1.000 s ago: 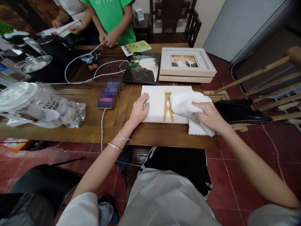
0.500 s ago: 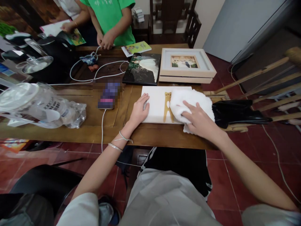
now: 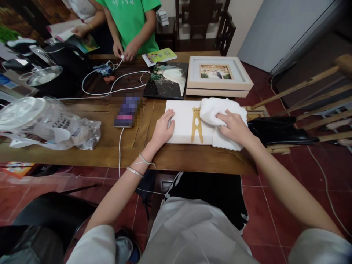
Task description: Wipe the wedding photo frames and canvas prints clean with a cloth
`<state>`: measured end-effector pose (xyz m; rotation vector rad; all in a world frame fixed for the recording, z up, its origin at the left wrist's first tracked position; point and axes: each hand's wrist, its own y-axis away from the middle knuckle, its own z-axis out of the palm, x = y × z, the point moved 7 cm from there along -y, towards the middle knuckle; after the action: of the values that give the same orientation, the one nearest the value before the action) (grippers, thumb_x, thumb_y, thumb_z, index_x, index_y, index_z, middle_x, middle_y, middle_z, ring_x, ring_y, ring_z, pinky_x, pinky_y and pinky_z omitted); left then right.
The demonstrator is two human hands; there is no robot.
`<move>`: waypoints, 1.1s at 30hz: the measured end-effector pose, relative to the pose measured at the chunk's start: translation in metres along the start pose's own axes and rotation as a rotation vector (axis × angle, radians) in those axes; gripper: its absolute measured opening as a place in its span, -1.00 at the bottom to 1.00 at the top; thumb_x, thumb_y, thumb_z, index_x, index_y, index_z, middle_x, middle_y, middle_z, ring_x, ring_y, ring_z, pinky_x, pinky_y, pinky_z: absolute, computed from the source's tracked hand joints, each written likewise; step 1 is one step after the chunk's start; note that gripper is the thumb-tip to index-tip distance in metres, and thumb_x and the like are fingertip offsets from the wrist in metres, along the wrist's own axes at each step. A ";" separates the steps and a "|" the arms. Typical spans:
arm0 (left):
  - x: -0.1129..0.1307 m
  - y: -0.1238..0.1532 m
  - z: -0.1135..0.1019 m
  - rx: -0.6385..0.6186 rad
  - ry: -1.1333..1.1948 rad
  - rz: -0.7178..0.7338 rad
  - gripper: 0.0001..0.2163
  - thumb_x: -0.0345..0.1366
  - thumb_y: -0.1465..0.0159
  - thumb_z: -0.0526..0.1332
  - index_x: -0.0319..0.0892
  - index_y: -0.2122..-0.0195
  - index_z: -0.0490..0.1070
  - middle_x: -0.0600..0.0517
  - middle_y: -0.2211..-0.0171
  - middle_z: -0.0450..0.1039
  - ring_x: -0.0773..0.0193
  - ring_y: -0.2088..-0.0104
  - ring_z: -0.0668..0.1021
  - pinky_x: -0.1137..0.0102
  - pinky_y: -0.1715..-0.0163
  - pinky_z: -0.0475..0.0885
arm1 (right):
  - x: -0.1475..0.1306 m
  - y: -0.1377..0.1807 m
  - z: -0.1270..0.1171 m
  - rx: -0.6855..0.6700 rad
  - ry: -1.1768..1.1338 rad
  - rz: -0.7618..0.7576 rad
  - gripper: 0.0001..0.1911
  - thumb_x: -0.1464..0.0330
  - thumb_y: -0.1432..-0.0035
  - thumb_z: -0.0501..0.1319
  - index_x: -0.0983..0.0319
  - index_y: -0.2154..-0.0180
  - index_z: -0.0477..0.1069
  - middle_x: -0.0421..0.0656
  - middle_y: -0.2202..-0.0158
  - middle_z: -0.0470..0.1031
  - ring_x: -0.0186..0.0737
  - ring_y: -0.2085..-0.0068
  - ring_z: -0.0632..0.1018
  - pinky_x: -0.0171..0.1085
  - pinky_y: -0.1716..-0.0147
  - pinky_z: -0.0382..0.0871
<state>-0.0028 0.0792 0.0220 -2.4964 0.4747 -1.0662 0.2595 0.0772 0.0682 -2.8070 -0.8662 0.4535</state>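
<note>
A flat white board (image 3: 181,126) with a tan long-legged animal figure (image 3: 197,123) on it lies near the table's front edge. My left hand (image 3: 164,126) rests on the board's left edge, fingers stretched out and thumb apart. On the right part of the board is a fluffy white cloth (image 3: 211,110), bunched at the top and spread below. My right hand (image 3: 232,126) holds this cloth down from above, its index finger extended and the other fingers partly curled into the folds. The cloth hides the board's right end.
Behind the board lie a dark photo panel (image 3: 166,80) and a light wooden picture frame (image 3: 220,75). To the left are a phone (image 3: 128,112) on a white cable and a plastic-wrapped cup (image 3: 41,121). Across the table a person in green (image 3: 130,25) handles a cable.
My right hand and the cloth have shifted slightly away from me, uncovering more of the animal figure. My left hand stays put. The person in green has raised the cable end a little.
</note>
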 end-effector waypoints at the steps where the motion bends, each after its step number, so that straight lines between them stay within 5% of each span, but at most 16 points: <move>1: 0.000 0.000 0.000 0.005 -0.003 0.000 -0.65 -0.41 -0.34 0.12 -0.24 -0.11 0.52 -0.19 -0.24 0.48 0.01 -0.33 0.45 -0.01 -0.38 0.31 | 0.007 -0.012 0.002 0.018 0.006 0.017 -0.57 0.49 -0.03 0.07 0.16 0.09 0.52 -0.04 0.28 0.60 0.26 0.12 0.60 0.27 -0.09 0.39; 4: -0.001 0.000 0.000 0.011 0.005 -0.006 -0.64 -0.41 -0.34 0.12 -0.19 -0.11 0.53 -0.13 -0.24 0.50 0.03 -0.32 0.46 -0.01 -0.38 0.32 | 0.016 -0.035 0.006 0.054 -0.016 0.042 -0.60 0.49 -0.03 0.09 0.14 0.12 0.52 -0.06 0.31 0.59 0.25 0.14 0.59 0.28 -0.13 0.35; 7: -0.001 0.000 0.000 0.011 0.014 -0.009 -0.64 -0.40 -0.34 0.12 -0.17 -0.11 0.54 -0.11 -0.24 0.50 0.03 -0.32 0.46 0.00 -0.39 0.31 | 0.009 -0.032 0.005 0.053 -0.035 0.025 -0.57 0.52 -0.02 0.07 0.16 0.10 0.51 -0.02 0.14 0.64 0.25 0.02 0.59 0.34 -0.23 0.23; 12: -0.001 0.000 0.001 -0.010 0.017 -0.020 -0.64 -0.40 -0.35 0.11 -0.20 -0.13 0.52 -0.14 -0.26 0.47 0.01 -0.34 0.44 -0.01 -0.40 0.29 | -0.027 0.023 0.001 -0.023 -0.032 -0.061 -0.56 0.57 0.02 0.08 0.18 0.11 0.49 0.09 -0.22 0.51 0.25 -0.32 0.42 0.38 -0.29 0.20; 19: 0.000 0.000 0.001 0.010 -0.007 0.001 -0.66 -0.42 -0.35 0.12 -0.18 -0.11 0.52 -0.13 -0.24 0.49 0.04 -0.33 0.46 0.00 -0.39 0.32 | -0.067 0.093 -0.019 -0.043 -0.116 -0.202 -0.54 0.59 0.10 0.08 0.12 0.18 0.51 0.02 -0.18 0.56 0.14 -0.25 0.51 0.31 -0.28 0.29; 24: 0.001 0.000 0.000 0.021 -0.019 0.013 -0.66 -0.43 -0.34 0.13 -0.19 -0.10 0.51 -0.15 -0.24 0.50 0.04 -0.32 0.47 -0.01 -0.37 0.33 | -0.040 0.057 -0.018 -0.063 -0.138 -0.134 -0.66 0.51 0.06 0.05 0.12 0.28 0.48 -0.07 0.15 0.66 0.12 0.06 0.64 0.22 -0.15 0.43; 27: 0.001 0.000 0.000 0.007 -0.007 0.004 -0.65 -0.43 -0.34 0.12 -0.23 -0.11 0.51 -0.19 -0.24 0.49 0.01 -0.32 0.46 -0.02 -0.38 0.32 | -0.013 0.016 -0.014 -0.042 -0.130 -0.058 -0.75 0.47 0.08 0.05 0.14 0.37 0.44 -0.10 0.41 0.53 0.11 0.25 0.60 0.13 -0.01 0.47; 33: 0.000 0.000 0.000 -0.015 0.015 -0.016 -0.64 -0.42 -0.34 0.12 -0.21 -0.12 0.52 -0.17 -0.26 0.47 -0.01 -0.34 0.44 -0.03 -0.39 0.30 | 0.010 -0.031 -0.005 0.019 -0.111 0.075 -0.78 0.46 0.00 0.07 0.13 0.32 0.43 -0.06 0.34 0.55 0.16 0.18 0.57 0.09 0.06 0.45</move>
<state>-0.0028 0.0795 0.0219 -2.5112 0.4692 -1.0924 0.2534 0.1077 0.0781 -2.8273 -0.7751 0.6301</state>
